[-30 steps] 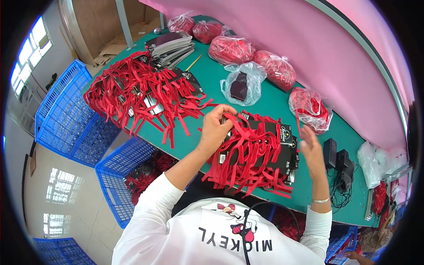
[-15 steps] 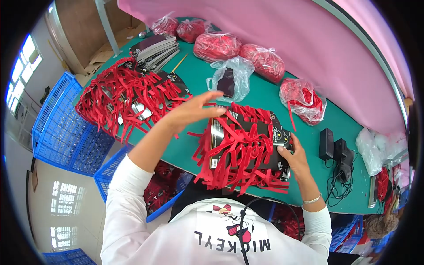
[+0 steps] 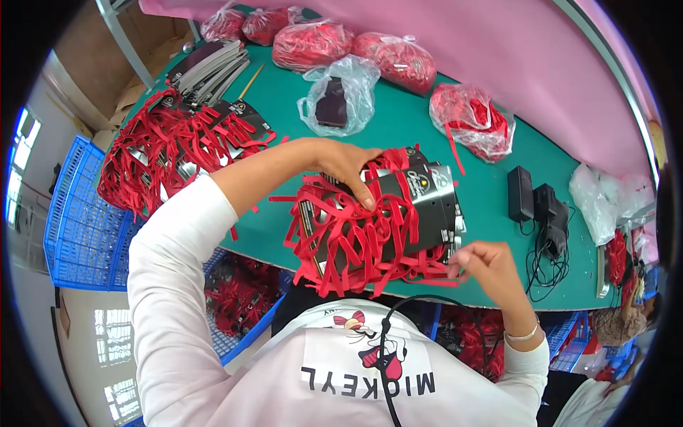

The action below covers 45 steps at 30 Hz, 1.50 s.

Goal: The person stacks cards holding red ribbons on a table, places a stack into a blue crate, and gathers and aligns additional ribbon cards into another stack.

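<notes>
A stack of black printed cards (image 3: 434, 203) with red ribbon strips (image 3: 363, 245) looped through them lies on the table in front of me. My left hand (image 3: 346, 169) grips its upper part, thumb on top of the front card and the other fingers hidden behind the far edge. At the lower right corner, my right hand (image 3: 491, 270) is closed with its fingertips pinched beside the ribbon ends; whether a ribbon is between them I cannot make out. A larger heap of similar carded red ribbons (image 3: 163, 153) lies to the left.
Along the back of the green table (image 3: 398, 121) stand clear bags of red ribbon (image 3: 313, 44). A plastic bag with a dark item (image 3: 332, 103), a pile of cards (image 3: 210, 71) and a pencil (image 3: 250, 82) lie nearby. Black adapters (image 3: 521, 193) with cables are right; blue crates (image 3: 85, 220) stand left.
My left hand has come down onto the stack and taken hold of it. The right hand has let go of the cards' right edge and moved down. The stack has turned slightly.
</notes>
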Available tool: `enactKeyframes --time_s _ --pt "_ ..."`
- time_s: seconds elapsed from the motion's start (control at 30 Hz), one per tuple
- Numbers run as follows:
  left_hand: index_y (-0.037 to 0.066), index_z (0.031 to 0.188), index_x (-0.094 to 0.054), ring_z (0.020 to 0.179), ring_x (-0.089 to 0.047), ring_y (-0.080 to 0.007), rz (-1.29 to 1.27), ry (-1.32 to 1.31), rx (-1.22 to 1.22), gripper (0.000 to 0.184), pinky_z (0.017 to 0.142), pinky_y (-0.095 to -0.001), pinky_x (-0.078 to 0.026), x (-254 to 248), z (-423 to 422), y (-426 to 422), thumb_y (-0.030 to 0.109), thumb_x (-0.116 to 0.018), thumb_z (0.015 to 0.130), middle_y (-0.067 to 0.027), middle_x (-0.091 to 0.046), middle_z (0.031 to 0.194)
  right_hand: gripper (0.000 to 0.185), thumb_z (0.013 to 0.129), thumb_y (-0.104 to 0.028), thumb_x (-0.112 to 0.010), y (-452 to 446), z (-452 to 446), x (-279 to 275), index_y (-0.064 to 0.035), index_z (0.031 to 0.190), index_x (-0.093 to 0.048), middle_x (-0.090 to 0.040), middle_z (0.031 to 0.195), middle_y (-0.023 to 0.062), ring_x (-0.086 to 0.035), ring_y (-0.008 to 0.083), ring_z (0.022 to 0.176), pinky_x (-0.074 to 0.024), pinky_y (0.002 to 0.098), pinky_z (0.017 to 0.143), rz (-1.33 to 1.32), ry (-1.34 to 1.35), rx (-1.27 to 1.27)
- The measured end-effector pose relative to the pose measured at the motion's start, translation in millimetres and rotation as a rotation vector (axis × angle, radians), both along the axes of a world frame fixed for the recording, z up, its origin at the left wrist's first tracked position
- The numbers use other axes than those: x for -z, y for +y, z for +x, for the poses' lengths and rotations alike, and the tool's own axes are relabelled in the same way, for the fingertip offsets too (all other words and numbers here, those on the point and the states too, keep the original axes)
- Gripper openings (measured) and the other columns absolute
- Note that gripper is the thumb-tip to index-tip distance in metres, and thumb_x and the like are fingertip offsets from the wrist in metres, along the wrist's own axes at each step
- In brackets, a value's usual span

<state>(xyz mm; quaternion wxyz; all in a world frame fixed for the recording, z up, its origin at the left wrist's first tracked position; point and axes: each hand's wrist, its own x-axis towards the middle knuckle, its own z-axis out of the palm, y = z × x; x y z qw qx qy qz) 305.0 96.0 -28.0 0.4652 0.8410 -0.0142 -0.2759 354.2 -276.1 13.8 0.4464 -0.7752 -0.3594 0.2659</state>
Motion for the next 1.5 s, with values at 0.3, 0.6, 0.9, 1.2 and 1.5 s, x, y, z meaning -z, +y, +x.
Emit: enactKeyframes --time_s 0.3,0.6,0.9,1.2,1.5 --pt "-0.002 0.158 -0.008 0.145 -0.037 -0.0312 0.015 0.001 -0.142 0.146 0.118 -0.0372 -0.031 -17 -19 -15 0.049 -0.095 0.052 -0.0254 -0.032 0.158 0.068 0.100 -0.021 -0.061 -23 -28 31 0.0107 0.150 -0.028 -0.048 0.143 0.0269 -0.057 0.0333 0.127 -0.0504 0.0439 0.104 0.142 1.022 0.197" --pt "-0.007 0.156 -0.013 0.146 -0.034 -0.0330 0.024 -0.021 -0.229 0.143 0.119 -0.0358 -0.029 -9 -33 -30 0.054 -0.093 0.054 -0.0277 -0.029 0.158 0.040 0.101 -0.026 -0.058 2 -58 46 -0.0027 0.133 -0.050 -0.055 0.135 0.0142 -0.049 0.0312 0.133 -0.0401 0.0522 0.110 0.558 1.179 0.220" --pt "-0.004 0.157 -0.014 0.143 -0.038 -0.0329 -0.097 -0.029 -0.378 0.140 0.118 -0.0384 -0.030 -17 -53 -45 0.055 -0.093 0.057 -0.0240 -0.036 0.154 0.047 0.101 -0.037 -0.055 43 -41 34 -0.0039 0.134 -0.048 -0.053 0.138 0.0153 -0.051 0.0284 0.130 -0.0389 0.0553 0.109 0.594 1.114 0.305" --pt "-0.001 0.156 -0.017 0.139 -0.043 -0.0304 -0.290 -0.082 -0.713 0.131 0.117 -0.0392 -0.033 -5 -93 -63 0.034 -0.097 0.057 -0.0211 -0.040 0.151 0.043 0.092 -0.024 -0.073 75 -8 36 -0.0050 0.127 -0.057 -0.064 0.125 0.0088 -0.056 0.0208 0.121 -0.0454 0.0452 0.103 0.332 0.768 0.281" --pt "0.004 0.158 -0.011 0.146 -0.030 -0.0308 -0.593 -0.405 -0.890 0.134 0.119 -0.0416 -0.028 26 -130 -92 0.027 -0.098 0.058 -0.0207 -0.028 0.156 0.046 0.092 -0.023 -0.073 101 -16 28 -0.0029 0.130 -0.055 -0.065 0.124 0.0107 -0.064 0.0223 0.113 -0.0530 0.0393 0.101 0.468 1.013 0.213"
